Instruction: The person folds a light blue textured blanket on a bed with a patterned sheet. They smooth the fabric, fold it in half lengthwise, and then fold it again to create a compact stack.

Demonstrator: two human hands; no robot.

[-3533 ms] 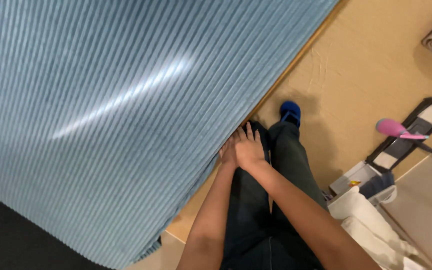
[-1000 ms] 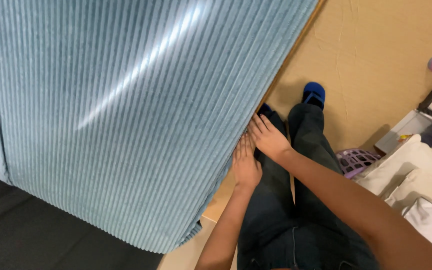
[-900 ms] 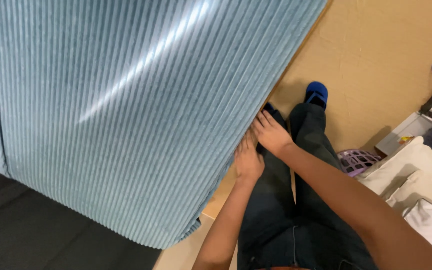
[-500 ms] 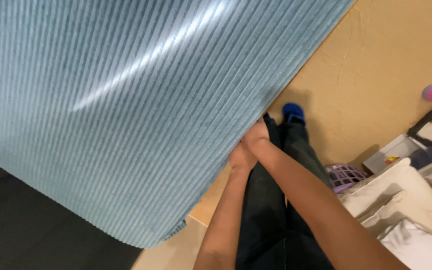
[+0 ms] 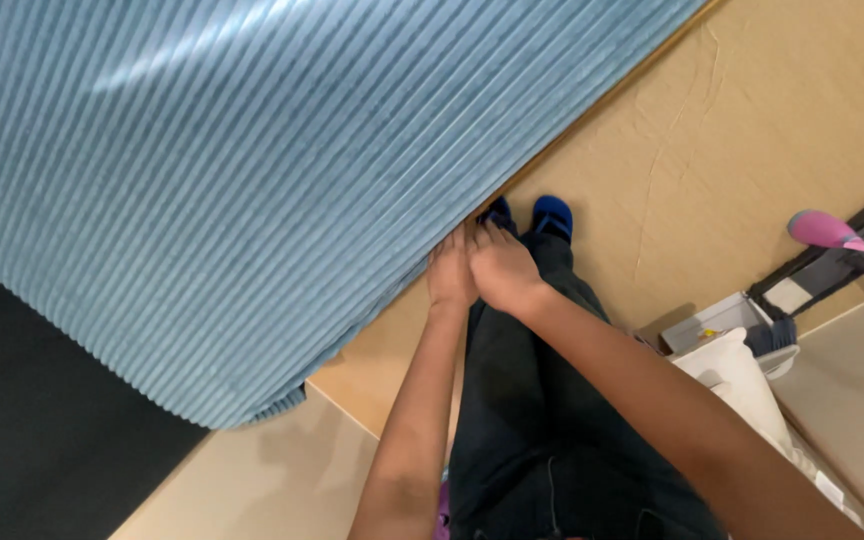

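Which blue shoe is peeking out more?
The right shoe, out on the tan floor; the left shoe hides mostly under the blue blanket.

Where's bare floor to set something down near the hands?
Free: tan floor between the blue ribbed cover and the mop; pale floor below the cover's corner. Crowded: lower right, around the white pillow and grey bin.

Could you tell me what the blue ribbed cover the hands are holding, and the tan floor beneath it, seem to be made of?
The blue ribbed cover looks like soft corduroy-type fabric: parallel raised ribs with a faint sheen. The left hand and right hand grip its edge. The tan floor looks like smooth sheet covering, faintly creased; which material is unclear.
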